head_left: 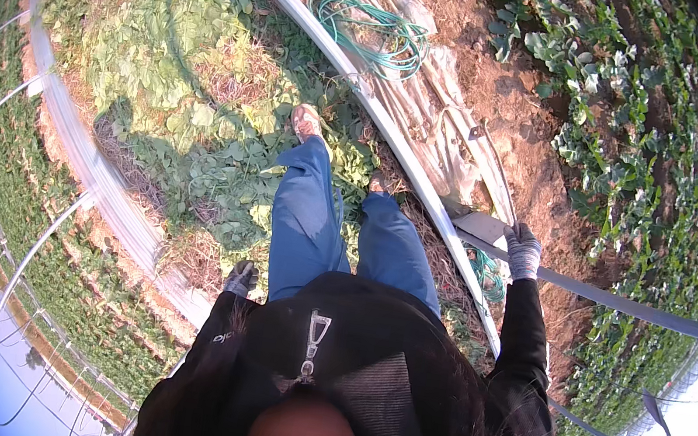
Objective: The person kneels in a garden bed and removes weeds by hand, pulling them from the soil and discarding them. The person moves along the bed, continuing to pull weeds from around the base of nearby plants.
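My left hand (241,277), in a grey knit glove, hangs beside my left thigh with its fingers curled. Nothing shows in it, but its palm is hidden. Out to the right, my gloved right hand (522,250) is at a grey metal hoop pipe (616,299), its wrist crossing over it. A thin dark strip (502,171) runs up to its fingertips. Whether the fingers grip the strip or the pipe cannot be made out. Under my feet lies a wide heap of cut green and yellowing leaves (168,82).
A long pale metal rail (320,32) slants past my right foot. Beyond it lie a coiled green hose (373,36), crumpled plastic film (427,122) and bare soil (504,93). Leafy crop rows (652,125) grow to the right. Clear plastic sheeting (87,150) and hoops (29,262) line the left.
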A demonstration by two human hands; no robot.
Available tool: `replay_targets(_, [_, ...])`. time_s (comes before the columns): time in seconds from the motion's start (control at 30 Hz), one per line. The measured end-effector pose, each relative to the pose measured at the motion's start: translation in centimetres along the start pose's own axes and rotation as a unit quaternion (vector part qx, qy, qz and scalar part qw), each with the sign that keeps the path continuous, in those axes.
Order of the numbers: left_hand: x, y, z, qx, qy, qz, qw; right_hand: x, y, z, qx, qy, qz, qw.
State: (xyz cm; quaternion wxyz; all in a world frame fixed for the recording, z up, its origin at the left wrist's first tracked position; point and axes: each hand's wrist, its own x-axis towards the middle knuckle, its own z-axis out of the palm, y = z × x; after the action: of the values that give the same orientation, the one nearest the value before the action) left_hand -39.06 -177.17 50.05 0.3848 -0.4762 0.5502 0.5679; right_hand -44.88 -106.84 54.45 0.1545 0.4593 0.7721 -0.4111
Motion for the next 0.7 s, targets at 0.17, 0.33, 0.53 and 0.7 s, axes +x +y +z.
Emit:
replay_targets(0.17, [8.1,9.7,-5.3,0.220,0.001,0.015,0.975,-2.2,-5.0,6.2,-0.110,-0.111,-0.018,0.988])
replay_targets(0.33, [19.6,25.6,-7.2,0.307,0.077,0.097,0.944,-5.9,-11.4,10.3,0.043,-0.044,0.080,0.995])
replay_targets(0.53, [24.2,51.7,-2.3,0.263,0.022,0.274,0.925,-7.6,-22.7,12.9,0.358,0.058,0.143,0.921])
replay_targets(0.7, [26.0,64.4,3.2,0.263,0.047,0.321,0.908,-6.1,-31.6,13.2,0.400,0.024,0.138,0.906])
